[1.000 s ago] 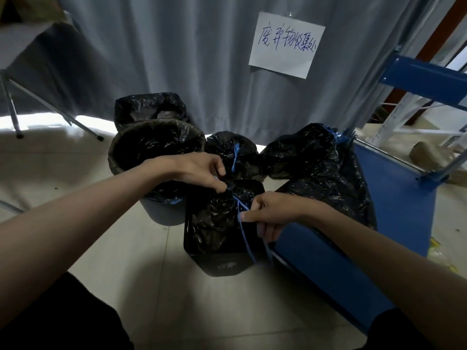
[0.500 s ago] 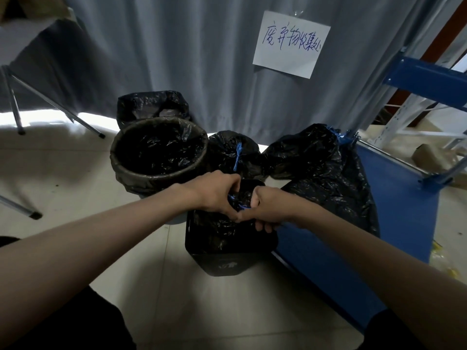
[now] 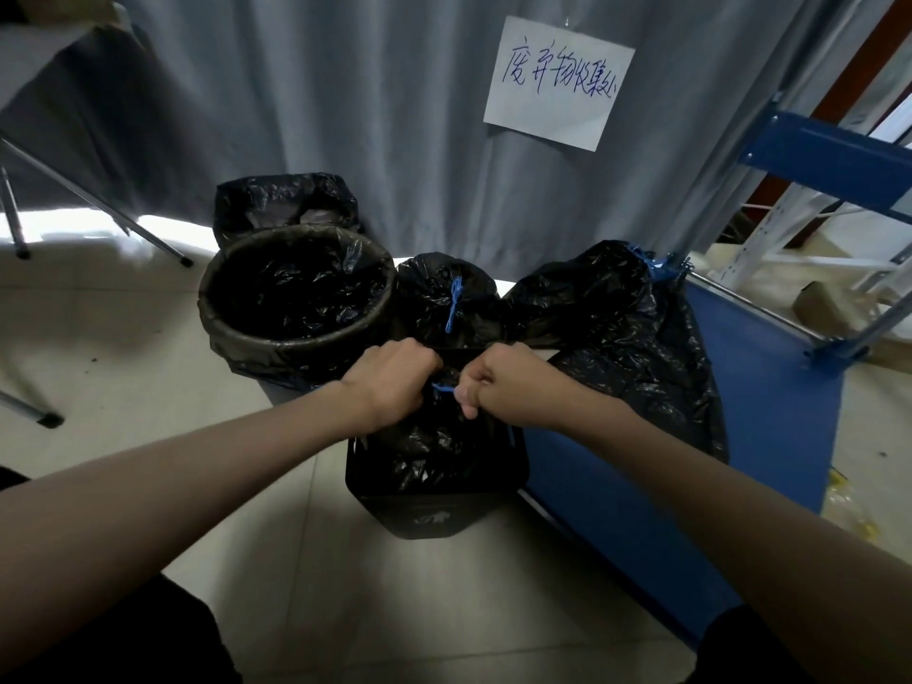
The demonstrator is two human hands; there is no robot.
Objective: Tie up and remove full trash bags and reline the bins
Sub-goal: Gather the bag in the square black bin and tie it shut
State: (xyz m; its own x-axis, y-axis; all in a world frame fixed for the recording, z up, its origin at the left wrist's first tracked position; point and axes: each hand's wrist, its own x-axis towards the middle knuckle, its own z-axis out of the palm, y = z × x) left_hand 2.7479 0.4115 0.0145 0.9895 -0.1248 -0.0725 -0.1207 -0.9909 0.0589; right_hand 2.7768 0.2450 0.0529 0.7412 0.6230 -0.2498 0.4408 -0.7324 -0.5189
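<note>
From the head view, my left hand (image 3: pixel 395 382) and right hand (image 3: pixel 508 387) were both curled in a tight grip on the blue drawstring (image 3: pixel 442 387) of the black bag (image 3: pixel 434 446). The bag sat inside the square black bin (image 3: pixel 434 510) on the floor. A round lined bin (image 3: pixel 296 308) stood just behind on the left, with tied bags (image 3: pixel 617 328) beside it.

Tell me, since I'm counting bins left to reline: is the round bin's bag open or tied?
Open. The round bin has its liner folded over the rim, mouth spread wide, with no blue drawstring knot like the tied bag beside it.
</note>
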